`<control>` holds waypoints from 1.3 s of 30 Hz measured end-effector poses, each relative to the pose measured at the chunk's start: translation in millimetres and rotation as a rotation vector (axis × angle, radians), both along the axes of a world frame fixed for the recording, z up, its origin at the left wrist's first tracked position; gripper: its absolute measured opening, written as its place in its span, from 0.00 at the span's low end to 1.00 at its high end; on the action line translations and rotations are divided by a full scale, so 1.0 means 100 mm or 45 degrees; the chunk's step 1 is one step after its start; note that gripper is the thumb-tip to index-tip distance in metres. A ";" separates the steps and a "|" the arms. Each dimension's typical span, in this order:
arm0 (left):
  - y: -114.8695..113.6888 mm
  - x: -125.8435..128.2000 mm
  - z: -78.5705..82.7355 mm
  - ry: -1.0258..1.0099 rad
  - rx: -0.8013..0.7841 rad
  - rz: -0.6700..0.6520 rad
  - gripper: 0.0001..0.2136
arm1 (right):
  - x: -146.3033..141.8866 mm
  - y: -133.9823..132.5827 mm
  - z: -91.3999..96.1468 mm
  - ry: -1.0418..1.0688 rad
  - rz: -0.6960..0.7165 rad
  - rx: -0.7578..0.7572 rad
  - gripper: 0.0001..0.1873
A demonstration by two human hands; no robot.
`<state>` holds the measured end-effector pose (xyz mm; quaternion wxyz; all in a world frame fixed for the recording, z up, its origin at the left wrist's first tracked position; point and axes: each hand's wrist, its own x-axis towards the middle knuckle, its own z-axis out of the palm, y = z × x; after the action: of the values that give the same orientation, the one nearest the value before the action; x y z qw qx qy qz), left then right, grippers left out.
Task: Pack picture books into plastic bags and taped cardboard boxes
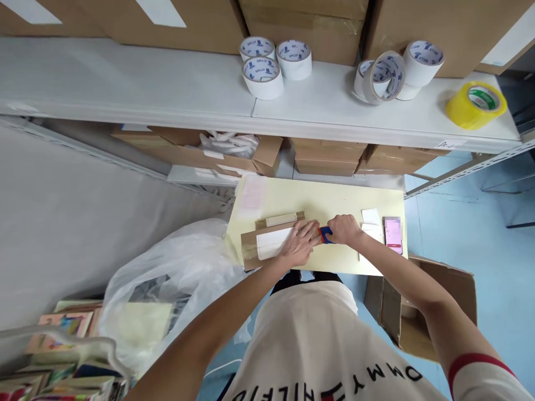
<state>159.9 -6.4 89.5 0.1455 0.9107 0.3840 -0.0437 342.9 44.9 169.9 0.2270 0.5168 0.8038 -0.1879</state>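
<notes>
A cardboard package [249, 248] with a white label [271, 243] lies on a pale yellow tabletop [334, 200]. My left hand [297, 244] lies over its right part, fingers stretched out and flat. Close by on the right, my right hand [343, 229] is closed round a small blue-and-orange tool [325, 235], perhaps a tape cutter. The tool's tip meets the package's right end near my left fingertips; the exact contact is hidden. Just behind the package sits a narrow brown piece with a whitish strip [281, 220].
White slips [371, 217] and a phone [393, 234] lie on the table's right. An open carton [434, 301] stands below. Tape rolls [262, 78] and a yellow roll [475, 106] sit on the shelf [167, 83]. A plastic bag [179, 256] and books [62, 328] are left.
</notes>
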 end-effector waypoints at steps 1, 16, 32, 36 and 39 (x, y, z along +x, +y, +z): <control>0.00 0.00 -0.01 -0.002 -0.009 0.017 0.23 | -0.10 -0.04 -0.04 0.009 -0.017 0.005 0.16; -0.12 -0.46 -0.06 -0.365 -0.012 0.389 0.34 | 0.39 -0.68 -1.41 0.755 -0.828 0.554 0.31; -0.33 -1.38 -0.34 -0.744 -0.183 1.771 0.43 | 0.12 -0.98 -1.73 0.633 -0.680 0.774 0.41; -0.28 -1.50 -0.42 -0.895 -0.289 1.734 0.43 | -0.36 -0.92 -1.53 1.059 -0.485 0.397 0.55; -0.39 -1.59 -0.48 -1.106 -0.459 1.719 0.41 | -0.69 -0.85 -1.50 1.349 -0.578 0.116 0.59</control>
<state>1.0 -45.5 41.7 0.4200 0.3823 0.7456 0.3486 273.8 -39.6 20.3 -0.2750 0.5210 0.6839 -0.4303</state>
